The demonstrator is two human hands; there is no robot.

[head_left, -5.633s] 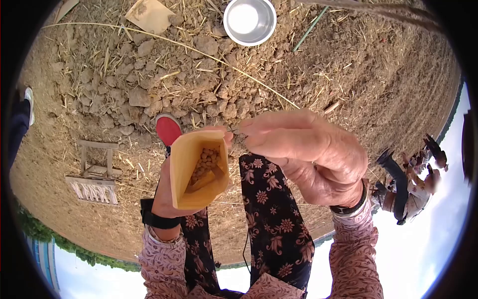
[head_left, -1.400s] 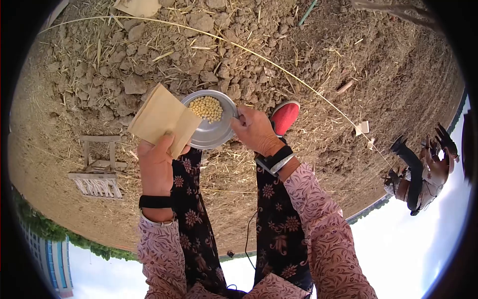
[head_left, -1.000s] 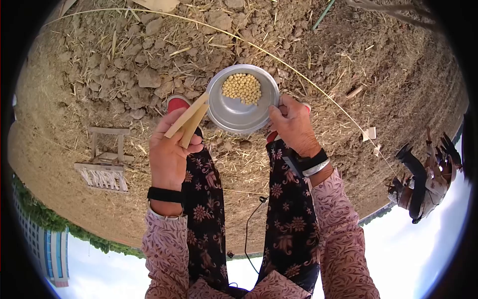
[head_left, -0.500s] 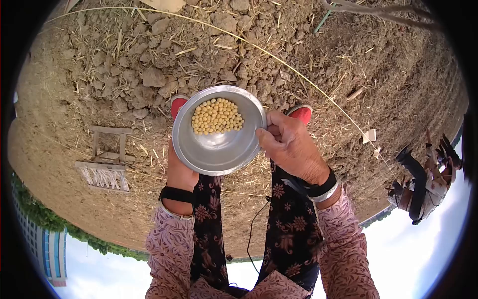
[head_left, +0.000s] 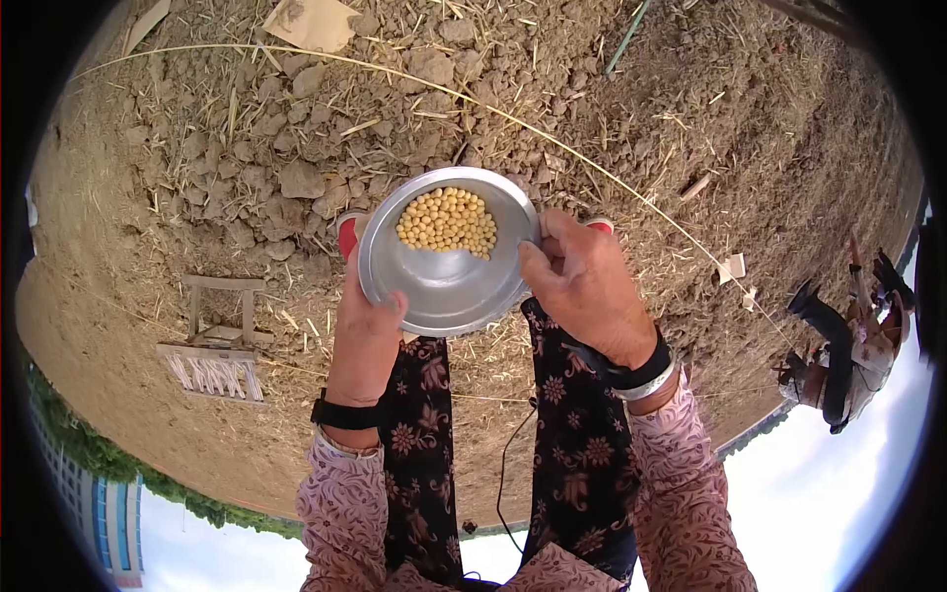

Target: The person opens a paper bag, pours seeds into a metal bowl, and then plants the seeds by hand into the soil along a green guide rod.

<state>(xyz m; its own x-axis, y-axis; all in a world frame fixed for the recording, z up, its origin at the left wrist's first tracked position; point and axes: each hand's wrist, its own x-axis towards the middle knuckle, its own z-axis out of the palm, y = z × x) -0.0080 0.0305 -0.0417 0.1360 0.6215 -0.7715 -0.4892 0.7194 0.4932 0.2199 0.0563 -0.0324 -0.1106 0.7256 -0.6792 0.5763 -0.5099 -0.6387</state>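
A shiny metal bowl [head_left: 449,301] is held between both hands above the ground, tilted so its inside faces me. Round yellow beans [head_left: 446,220], like soybeans, lie gathered at its far side, and the near part of its inside is bare. My left hand [head_left: 365,326] grips the bowl's left edge, the thumb over the rim and the fingers mostly hidden beneath. On the right edge, my right hand [head_left: 592,291] is closed with thumb and curled fingers pinching the rim. Both wrists wear dark bands.
Cloddy soil with straw surrounds my red shoes [head_left: 347,235]. A long pale stalk or cord [head_left: 552,138] crosses the ground. At left stands a small wooden stool [head_left: 212,370] with a woven seat. Another person [head_left: 853,365] crouches at far right. A cardboard scrap [head_left: 311,25] lies ahead.
The bowl has shifted slightly right and tilted a little, and the beans moved with it. My left hand's thumb now shows over the rim. The view has tipped slightly forward.
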